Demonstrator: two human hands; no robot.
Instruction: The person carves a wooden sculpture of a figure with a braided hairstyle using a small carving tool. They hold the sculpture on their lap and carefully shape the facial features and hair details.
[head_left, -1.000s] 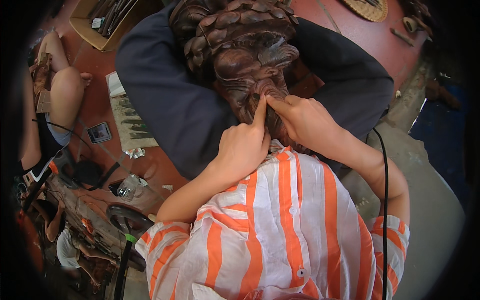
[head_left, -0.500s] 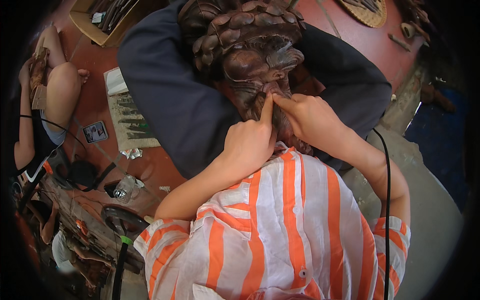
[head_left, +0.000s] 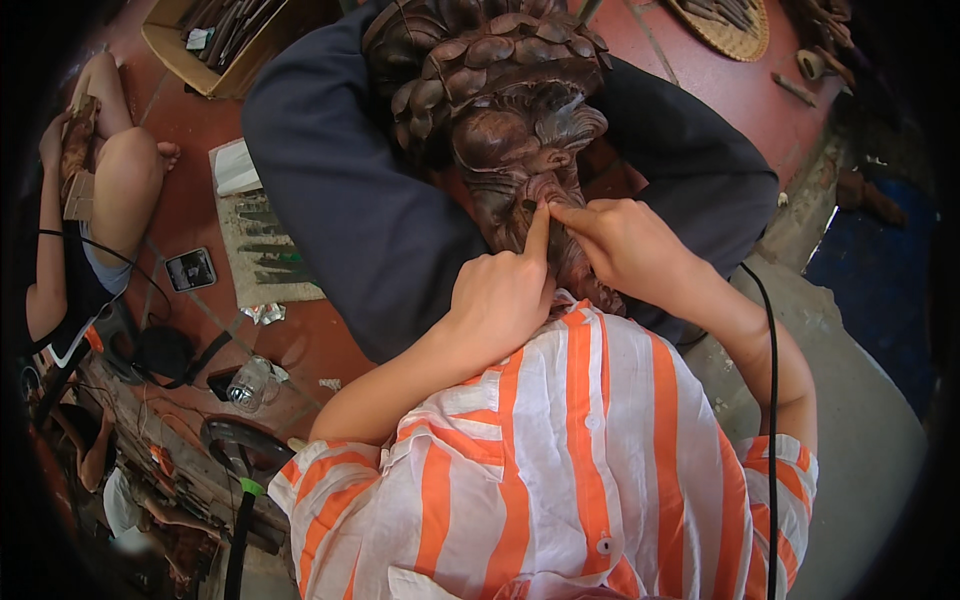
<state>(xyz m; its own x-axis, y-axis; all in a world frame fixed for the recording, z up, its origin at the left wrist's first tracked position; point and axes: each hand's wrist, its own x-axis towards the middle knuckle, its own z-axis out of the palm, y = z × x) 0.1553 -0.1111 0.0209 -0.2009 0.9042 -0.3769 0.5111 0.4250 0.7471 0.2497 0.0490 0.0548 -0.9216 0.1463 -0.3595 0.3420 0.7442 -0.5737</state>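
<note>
Red floor [head_left: 738,105] spreads beyond the carving [head_left: 495,140], which left hand [head_left: 500,300] and right hand [head_left: 632,242] touch, grips unclear

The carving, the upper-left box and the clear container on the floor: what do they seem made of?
Carving: apparently wood, dark reddish-brown with grain-like streaks and a low sheen, perhaps polished. Box: probably cardboard, judging by its tan, matte walls. Clear container: glass or plastic; it is transparent and glinting, which leaves either open.
</note>
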